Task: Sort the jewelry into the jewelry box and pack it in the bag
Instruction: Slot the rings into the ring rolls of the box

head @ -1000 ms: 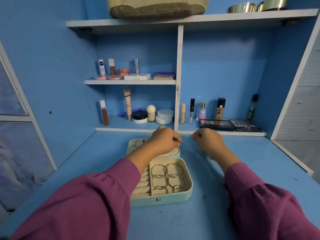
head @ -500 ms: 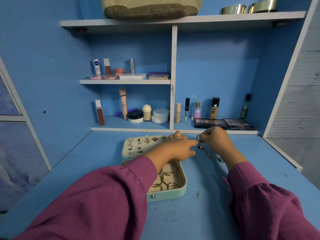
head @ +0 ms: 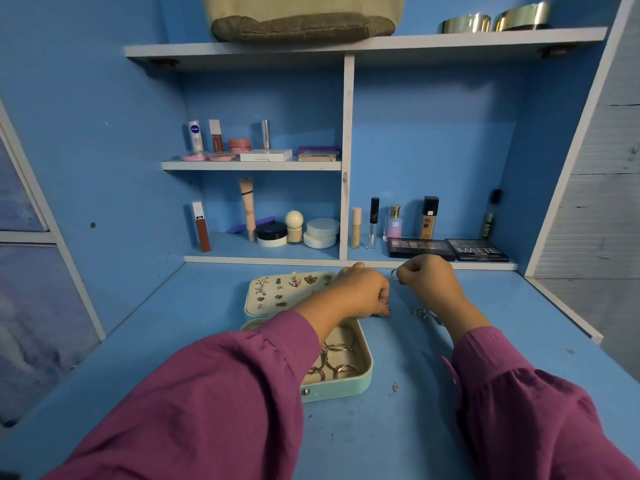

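Jewelry box [head: 349,382] sits open on the worktop [head: 398,427], directly under the left forearm. Tray half holds gold rings [head: 337,358]; lid half [head: 277,292], left of the left hand, carries pinned earrings.

Left hand [head: 363,296]: fingers curled down, tips at the worktop just right of the box, pinching something small; too tiny to identify.

Right hand [head: 429,282]: clenched, raised off the worktop, pinching a small silver ring [head: 394,274] at its left edge. Hands nearly touching, ring between them.

Loose silver jewelry [head: 420,311] lies on the worktop below the right hand, partly hidden by the wrist. A small speck of something [head: 394,388] lies right of the box's near corner.

Bag [head: 304,19] on the top shelf, well above both hands. Cosmetics on lower shelves behind the hands; eyeshadow palettes [head: 450,249] just beyond the right hand.
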The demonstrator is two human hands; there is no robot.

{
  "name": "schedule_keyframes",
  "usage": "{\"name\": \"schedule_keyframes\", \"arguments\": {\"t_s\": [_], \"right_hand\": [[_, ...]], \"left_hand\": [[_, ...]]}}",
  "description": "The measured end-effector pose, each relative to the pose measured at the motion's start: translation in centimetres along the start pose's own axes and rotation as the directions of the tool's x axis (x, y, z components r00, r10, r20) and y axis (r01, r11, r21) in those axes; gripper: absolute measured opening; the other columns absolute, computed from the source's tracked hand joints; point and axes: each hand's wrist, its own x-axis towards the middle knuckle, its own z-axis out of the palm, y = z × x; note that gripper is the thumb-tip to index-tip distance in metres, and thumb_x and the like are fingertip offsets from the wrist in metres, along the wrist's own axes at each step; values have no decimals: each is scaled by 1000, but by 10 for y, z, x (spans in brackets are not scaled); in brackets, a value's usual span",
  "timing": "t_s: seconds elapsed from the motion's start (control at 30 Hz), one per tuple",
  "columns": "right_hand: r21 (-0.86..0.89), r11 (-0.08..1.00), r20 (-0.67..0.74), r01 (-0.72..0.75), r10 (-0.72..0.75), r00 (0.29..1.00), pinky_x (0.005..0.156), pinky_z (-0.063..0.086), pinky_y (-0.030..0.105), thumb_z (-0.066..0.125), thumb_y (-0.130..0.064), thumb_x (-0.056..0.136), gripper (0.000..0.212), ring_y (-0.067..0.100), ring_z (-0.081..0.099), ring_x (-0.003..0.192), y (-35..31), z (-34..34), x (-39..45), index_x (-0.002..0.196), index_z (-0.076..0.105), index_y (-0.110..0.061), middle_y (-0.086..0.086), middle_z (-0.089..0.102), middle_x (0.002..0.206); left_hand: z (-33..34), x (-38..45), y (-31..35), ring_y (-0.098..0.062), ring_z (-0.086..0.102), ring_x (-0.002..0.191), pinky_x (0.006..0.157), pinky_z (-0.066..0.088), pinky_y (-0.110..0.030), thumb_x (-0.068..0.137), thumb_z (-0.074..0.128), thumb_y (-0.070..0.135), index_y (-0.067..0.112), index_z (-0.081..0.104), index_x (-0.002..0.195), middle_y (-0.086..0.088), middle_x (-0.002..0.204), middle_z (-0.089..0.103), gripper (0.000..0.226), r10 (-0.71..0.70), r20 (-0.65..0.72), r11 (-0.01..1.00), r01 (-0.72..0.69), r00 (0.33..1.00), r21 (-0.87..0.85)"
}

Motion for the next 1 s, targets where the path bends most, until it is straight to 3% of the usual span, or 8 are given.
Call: {"name": "schedule_keyframes", "arguments": {"t_s": [0.17, 0.37, 0.47, 0.6, 0.73, 0.87, 1.0], "right_hand": [[24, 996, -19, 87, -86, 996, 53, 35, 25, 62, -16, 83, 16, 14, 46, 59, -10, 4, -5, 71, 62, -4, 6, 60, 68], [143, 980, 33, 141, -147, 989, 44, 36, 14, 64, -19, 84, 10, 9, 51, 59, -32, 13, -19, 76, 64, -13, -6, 58, 64], [244, 959, 90, 143, -169, 981, 47, 38, 11, 65, -18, 84, 10, 7, 53, 60, -45, 25, -26, 75, 65, -14, -2, 64, 69], [351, 936, 157, 34, -95, 983, 50, 39, 15, 60, -17, 88, 14, 8, 50, 58, -56, 48, -34, 77, 65, -11, 1, 64, 72], [379, 924, 163, -55, -8, 987, 57, 41, 25, 57, -20, 90, 23, 12, 50, 58, -59, 63, -37, 71, 65, -9, 3, 62, 68], [395, 917, 98, -63, 27, 995, 53, 38, 25, 57, -18, 89, 24, 14, 48, 54, -60, 65, -39, 67, 62, -8, 2, 56, 59], [447, 892, 69, -63, 36, 997, 63, 45, 30, 55, -16, 88, 23, 17, 52, 64, -60, 67, -38, 83, 68, 2, 8, 63, 74]], "left_hand": [[-26, -19, -12, -20, 61, 88, 79, 49, -31, 84, 68, 28, 16, 64, 83, -3, 92, 68, 12, -77, -30, 985, 71, 997, -156], [-41, -59, -61, -11, 57, 70, 72, 50, -30, 82, 69, 24, 16, 64, 77, 3, 77, 66, 11, -181, -162, 943, 125, 970, -307], [-39, -83, -86, 4, 50, 57, 63, 44, -18, 83, 70, 18, 8, 68, 82, 4, 72, 63, 10, -223, -197, 904, 126, 955, -409], [-25, -108, -107, -1, 47, 60, 57, 39, -9, 86, 67, 10, 11, 66, 81, 6, 70, 58, 5, -288, -295, 840, 92, 911, -535], [-15, -110, -110, -9, 60, 75, 70, 47, -13, 89, 61, 8, 17, 63, 77, 0, 80, 67, 15, -374, -429, 739, -15, 823, -673], [-12, -103, -110, 1, 59, 65, 65, 44, -10, 91, 58, 4, 13, 62, 78, 1, 75, 67, 16, -395, -445, 696, -54, 804, -716], [-14, -95, -111, -3, 53, 60, 57, 42, -9, 90, 56, 2, 12, 62, 77, 1, 73, 66, 18, -431, -438, 679, -35, 789, -733]]}}
